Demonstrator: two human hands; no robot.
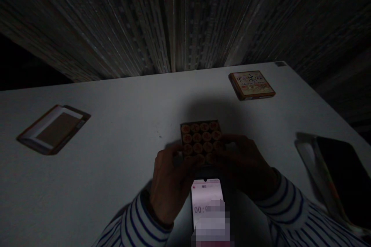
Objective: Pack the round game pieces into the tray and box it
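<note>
A square block of round Chinese chess pieces point(202, 136), set in rows and marked with red characters, sits in front of me within a thin dark edge. Around its left side and near corner curl the fingers of my left hand point(171, 177). My right hand point(246, 162) grips the opposite side, its thumb over the near right pieces. Both hands hide parts of the nearest row. Just below the pieces, between my wrists, glows a phone point(203, 195) with timer digits on its screen; its lower part is blurred out.
On the white table point(121, 185), an open shallow box part point(55, 129) lies at the left. A flat box with a printed lid point(252, 84) lies at the back right. At the right edge rests a dark tablet-like object point(344, 177). Behind the table hangs a striped curtain point(185, 19). The scene is dim.
</note>
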